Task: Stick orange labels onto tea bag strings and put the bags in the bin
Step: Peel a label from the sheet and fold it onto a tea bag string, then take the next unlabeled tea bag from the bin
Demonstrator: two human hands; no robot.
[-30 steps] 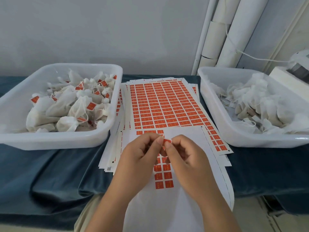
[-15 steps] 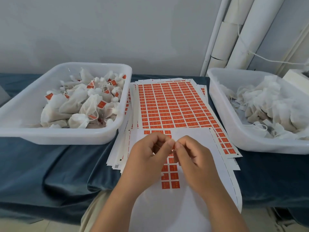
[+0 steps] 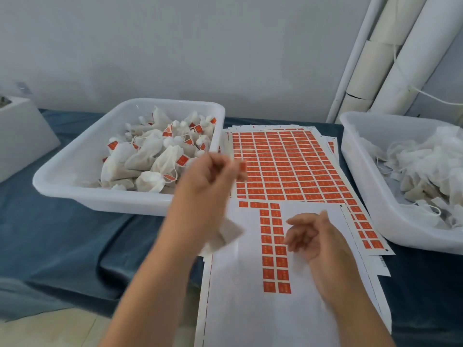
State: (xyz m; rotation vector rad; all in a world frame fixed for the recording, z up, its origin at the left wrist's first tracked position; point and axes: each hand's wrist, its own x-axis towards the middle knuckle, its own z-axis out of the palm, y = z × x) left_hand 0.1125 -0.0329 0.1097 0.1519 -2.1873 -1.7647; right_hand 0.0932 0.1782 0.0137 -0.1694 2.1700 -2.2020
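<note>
My left hand (image 3: 208, 181) is raised and blurred beside the right rim of the left white bin (image 3: 75, 194), which holds labelled tea bags (image 3: 150, 161). Its fingertips pinch an orange label (image 3: 242, 167) on a string, and a white tea bag (image 3: 226, 234) dangles under the wrist. My right hand (image 3: 313, 236) hovers with loosely curled fingers, holding nothing, over the partly used label sheet (image 3: 250, 309). Full orange label sheets (image 3: 288, 171) lie stacked between the bins. The right white bin (image 3: 375, 221) holds unlabelled tea bags (image 3: 426, 166).
A blue cloth (image 3: 62, 241) covers the table, whose front edge runs along the bottom left. A white box (image 3: 22, 131) stands at the far left. White pipes (image 3: 390, 58) rise against the wall behind the right bin.
The hands have parted. My left hand moved up and left toward the left bin with the labelled bag. My right hand let go and stayed over the sheet. The view turned left.
</note>
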